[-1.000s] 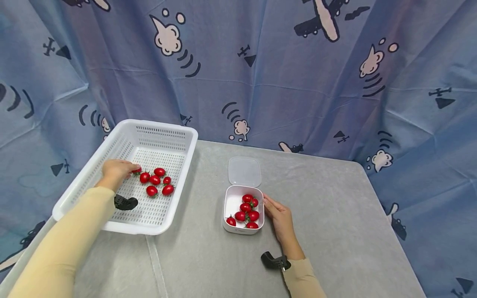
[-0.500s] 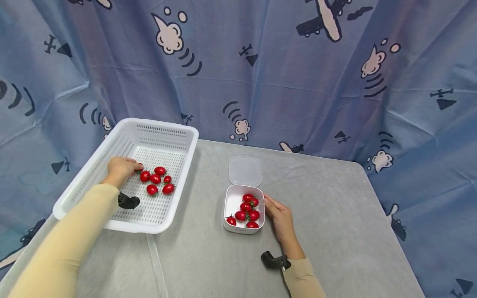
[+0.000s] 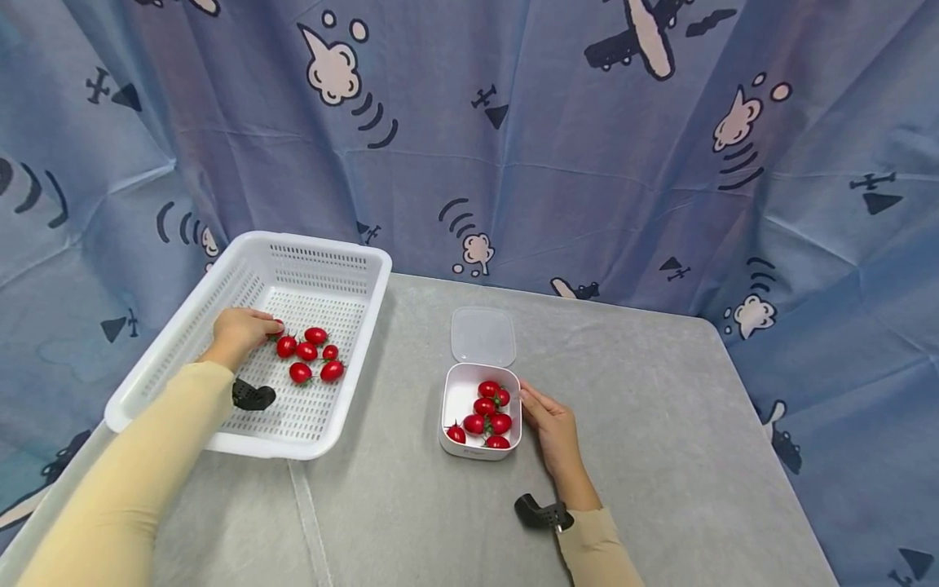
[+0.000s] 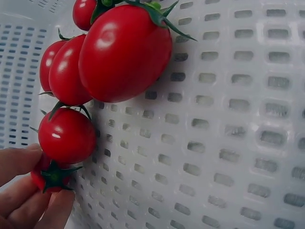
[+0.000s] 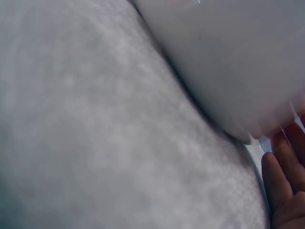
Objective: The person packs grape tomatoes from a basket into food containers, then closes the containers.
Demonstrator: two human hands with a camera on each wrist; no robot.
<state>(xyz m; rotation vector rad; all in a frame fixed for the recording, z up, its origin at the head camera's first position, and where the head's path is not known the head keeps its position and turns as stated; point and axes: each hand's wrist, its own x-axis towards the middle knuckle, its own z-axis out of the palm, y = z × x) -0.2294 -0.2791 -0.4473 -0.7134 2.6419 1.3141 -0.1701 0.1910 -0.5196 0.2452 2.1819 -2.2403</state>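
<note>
In the head view, my left hand [image 3: 240, 334] reaches into a white slotted basket [image 3: 381, 265] on the left. Its thumb and fingers pinch a cherry tomato [image 4: 53, 177], whose green calyx shows in the left wrist view. Close by lie several more cherry tomatoes [image 3: 306, 351] on the basket floor. My right hand [image 3: 552, 428] rests its extended fingers against the right side of a small white box [image 3: 469, 454], which stands upright. Inside that box are several cherry tomatoes [image 3: 484, 407]. The right wrist view shows fingertips at the box wall, partly cut off by the frame.
A translucent lid [image 3: 482, 337] lies folded back behind the small box. Grey cloth covers the table [image 3: 660, 456], and a blue patterned curtain [image 3: 557, 163] hangs along its back edge. Between basket and box runs a strip of table.
My left hand has moved slightly right and away from me within the basket, closer to the tomato cluster, and barely shifts in the last half second. My right hand and the box stay put.
</note>
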